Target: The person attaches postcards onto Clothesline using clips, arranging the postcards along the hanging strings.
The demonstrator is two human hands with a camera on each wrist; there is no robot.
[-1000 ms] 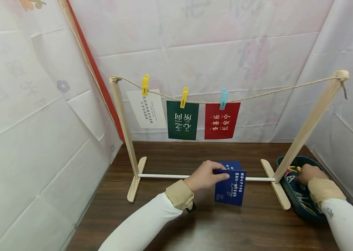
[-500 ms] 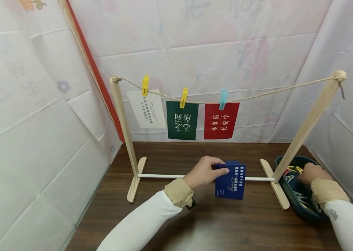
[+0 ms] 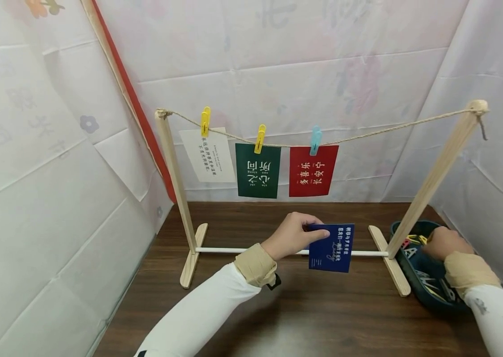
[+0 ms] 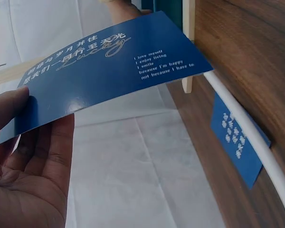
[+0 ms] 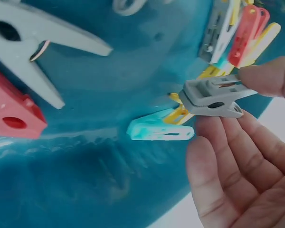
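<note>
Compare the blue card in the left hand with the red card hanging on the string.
The blue card is pinched at its edge by the left hand, low over the table; the red card hangs from the string under a light blue peg. The blue card carries no peg; the red one is clipped. Both are rectangular cards with pale printed lettering.

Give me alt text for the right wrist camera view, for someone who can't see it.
The right hand pinches a grey clothes peg between fingertips over a dark teal tray. More pegs lie in the tray: a light blue peg just below the grey one, a red peg at the left edge, and a mixed pile at the top right.
</note>
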